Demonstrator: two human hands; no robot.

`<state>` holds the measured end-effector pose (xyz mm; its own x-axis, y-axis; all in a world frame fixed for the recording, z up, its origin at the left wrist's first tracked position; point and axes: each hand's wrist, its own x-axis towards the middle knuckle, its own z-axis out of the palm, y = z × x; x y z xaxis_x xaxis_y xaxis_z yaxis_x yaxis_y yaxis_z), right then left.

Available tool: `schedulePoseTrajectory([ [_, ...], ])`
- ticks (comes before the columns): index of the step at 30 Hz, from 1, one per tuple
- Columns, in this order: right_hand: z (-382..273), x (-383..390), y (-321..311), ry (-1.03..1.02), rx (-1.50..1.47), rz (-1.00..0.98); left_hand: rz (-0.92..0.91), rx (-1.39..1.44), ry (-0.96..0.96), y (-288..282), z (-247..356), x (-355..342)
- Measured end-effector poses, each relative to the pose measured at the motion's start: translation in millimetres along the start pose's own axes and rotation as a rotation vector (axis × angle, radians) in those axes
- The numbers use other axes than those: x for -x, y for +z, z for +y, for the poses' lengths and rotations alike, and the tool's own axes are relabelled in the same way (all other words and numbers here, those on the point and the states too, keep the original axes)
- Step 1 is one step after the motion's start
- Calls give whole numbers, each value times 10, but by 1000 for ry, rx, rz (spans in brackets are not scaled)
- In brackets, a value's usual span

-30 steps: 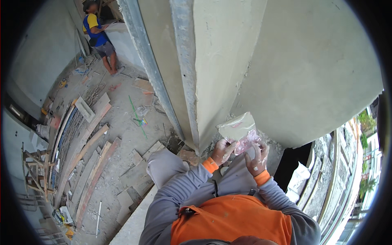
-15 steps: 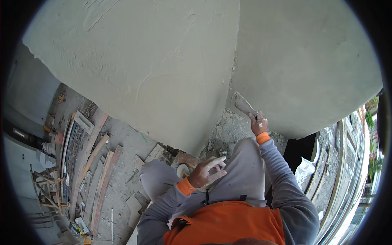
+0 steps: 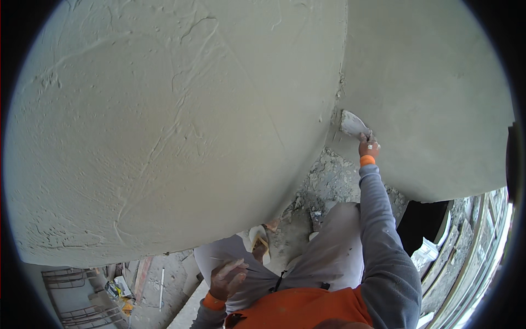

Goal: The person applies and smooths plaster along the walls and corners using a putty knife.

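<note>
My right hand (image 3: 369,146) grips the handle of a putty knife (image 3: 353,124) with a wide, plaster-smeared blade. The blade lies close to or against the right wall (image 3: 427,98), beside the rough corner joint. Whether it touches the wall is hard to see. Wet-looking grey plaster with ridges and trowel marks covers the left wall (image 3: 181,126). Low over my left thigh, my left hand (image 3: 228,278) hangs with nothing in it, its fingers stretched out and whitened with plaster.
Crumbled plaster rubble (image 3: 331,178) lies at the foot of the corner. A dark opening (image 3: 422,227) and long boards (image 3: 457,268) are on the right. Lower left are a white rod (image 3: 161,288), metal frames (image 3: 90,315) and a yellow item (image 3: 127,308).
My right arm has reached farther forward, bringing the putty knife up beside the corner. My left hand has dropped lower and leftward. The view has shifted, with more of the left wall showing.
</note>
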<state>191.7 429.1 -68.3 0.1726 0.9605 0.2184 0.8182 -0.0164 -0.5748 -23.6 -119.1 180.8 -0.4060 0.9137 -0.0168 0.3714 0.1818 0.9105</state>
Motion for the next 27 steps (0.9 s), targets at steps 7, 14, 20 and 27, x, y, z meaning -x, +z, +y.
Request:
schedulePoseTrajectory([
  [7, 718, 206, -894, -185, 87, 190, -92, 53, 149, 76, -95, -166],
  [14, 52, 837, -1270, -738, 86, -15, -217, 133, 86, 485, -263, -425],
  [20, 506, 340, -76, -907, 207, -213, -266, 95, 180, 599, -84, -533],
  [27, 142, 81, 462, -741, 331, -523, -59, 45, 31, 534, -310, -18],
])
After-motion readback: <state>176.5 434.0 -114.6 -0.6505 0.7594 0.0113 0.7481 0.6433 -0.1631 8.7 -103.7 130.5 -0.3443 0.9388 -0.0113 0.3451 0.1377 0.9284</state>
